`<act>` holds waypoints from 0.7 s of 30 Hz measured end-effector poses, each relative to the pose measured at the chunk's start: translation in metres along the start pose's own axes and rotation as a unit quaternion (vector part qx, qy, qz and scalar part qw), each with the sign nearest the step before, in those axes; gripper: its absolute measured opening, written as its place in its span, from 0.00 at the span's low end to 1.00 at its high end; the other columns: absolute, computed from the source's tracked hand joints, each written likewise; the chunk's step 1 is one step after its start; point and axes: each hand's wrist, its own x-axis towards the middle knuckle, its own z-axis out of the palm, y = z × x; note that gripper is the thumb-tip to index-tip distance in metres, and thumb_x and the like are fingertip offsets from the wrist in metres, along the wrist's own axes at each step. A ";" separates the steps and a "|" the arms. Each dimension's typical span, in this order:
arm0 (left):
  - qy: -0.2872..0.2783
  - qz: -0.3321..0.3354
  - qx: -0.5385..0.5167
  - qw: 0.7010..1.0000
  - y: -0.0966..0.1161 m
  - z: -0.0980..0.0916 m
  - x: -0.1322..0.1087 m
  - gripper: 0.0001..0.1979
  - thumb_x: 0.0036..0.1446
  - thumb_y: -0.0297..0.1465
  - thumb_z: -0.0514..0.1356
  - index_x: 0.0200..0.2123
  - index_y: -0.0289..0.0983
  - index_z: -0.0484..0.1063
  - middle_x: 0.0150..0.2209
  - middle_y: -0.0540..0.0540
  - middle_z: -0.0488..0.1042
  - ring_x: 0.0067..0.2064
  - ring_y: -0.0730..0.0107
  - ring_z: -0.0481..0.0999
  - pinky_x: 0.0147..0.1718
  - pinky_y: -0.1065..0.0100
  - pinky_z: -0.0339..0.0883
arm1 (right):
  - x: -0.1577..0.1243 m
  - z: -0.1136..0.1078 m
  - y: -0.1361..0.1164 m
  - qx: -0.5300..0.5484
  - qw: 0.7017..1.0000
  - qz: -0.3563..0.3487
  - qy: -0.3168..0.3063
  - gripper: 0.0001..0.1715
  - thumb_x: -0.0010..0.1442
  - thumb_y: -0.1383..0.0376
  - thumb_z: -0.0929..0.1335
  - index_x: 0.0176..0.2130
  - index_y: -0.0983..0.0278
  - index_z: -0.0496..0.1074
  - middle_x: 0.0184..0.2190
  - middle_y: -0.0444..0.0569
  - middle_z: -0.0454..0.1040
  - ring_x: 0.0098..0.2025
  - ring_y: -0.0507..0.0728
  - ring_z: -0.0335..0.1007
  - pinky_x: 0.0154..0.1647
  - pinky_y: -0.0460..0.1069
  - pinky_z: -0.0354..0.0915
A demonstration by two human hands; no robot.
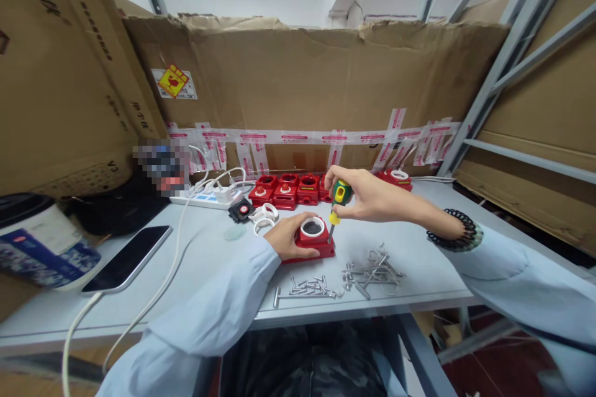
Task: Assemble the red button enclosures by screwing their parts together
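Note:
A red housing with a white ring (320, 249) around a dark round window rests on the table in front of me. My left hand (289, 237) grips it from the left, thumb along the near side and fingers behind. My right hand (350, 191) is wrapped round the green and yellow handle of a screwdriver (334, 219). Its shaft points down, the tip at the housing's right corner; whether a screw sits under it is too small to tell. Loose white rings (264, 223) and a small black part with a red centre (241, 210) lie beyond my left hand.
Several red housings (285, 191) stand along the back by the cardboard. Metal pins (310, 286) and a heap of T-shaped rods with chains (372, 274) lie near the front edge. A power strip (218, 196), phone (128, 257), cable and large cup (46, 242) occupy the left.

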 end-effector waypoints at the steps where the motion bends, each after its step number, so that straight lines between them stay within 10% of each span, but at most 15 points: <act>1: 0.007 0.001 0.019 1.000 0.002 -0.002 -0.001 0.42 0.41 0.45 0.66 0.58 0.40 0.56 0.53 0.39 0.67 0.52 0.52 0.68 0.51 0.54 0.61 | -0.001 0.001 0.001 0.007 1.000 -0.002 0.007 0.14 0.49 0.68 0.66 0.38 0.62 0.62 0.35 0.47 0.71 0.33 0.53 0.64 0.34 0.49 0.59; 12: -0.004 0.092 0.195 0.976 0.038 -0.001 0.017 0.10 0.53 0.37 0.60 0.37 0.39 0.71 0.49 0.42 0.70 0.55 0.51 0.62 0.48 0.52 0.53 | -0.010 0.009 0.005 0.033 0.998 -0.018 0.045 0.23 0.51 0.63 0.67 0.45 0.63 0.56 0.37 0.48 0.68 0.33 0.52 0.64 0.35 0.50 0.61; 21: 0.013 0.125 0.166 0.978 0.037 0.000 0.023 0.08 0.59 0.36 0.55 0.33 0.37 0.67 0.42 0.45 0.72 0.46 0.61 0.66 0.43 0.59 0.53 | -0.007 0.006 0.006 0.109 0.983 -0.014 0.145 0.27 0.51 0.65 0.68 0.48 0.62 0.55 0.32 0.43 0.67 0.31 0.51 0.65 0.33 0.49 0.63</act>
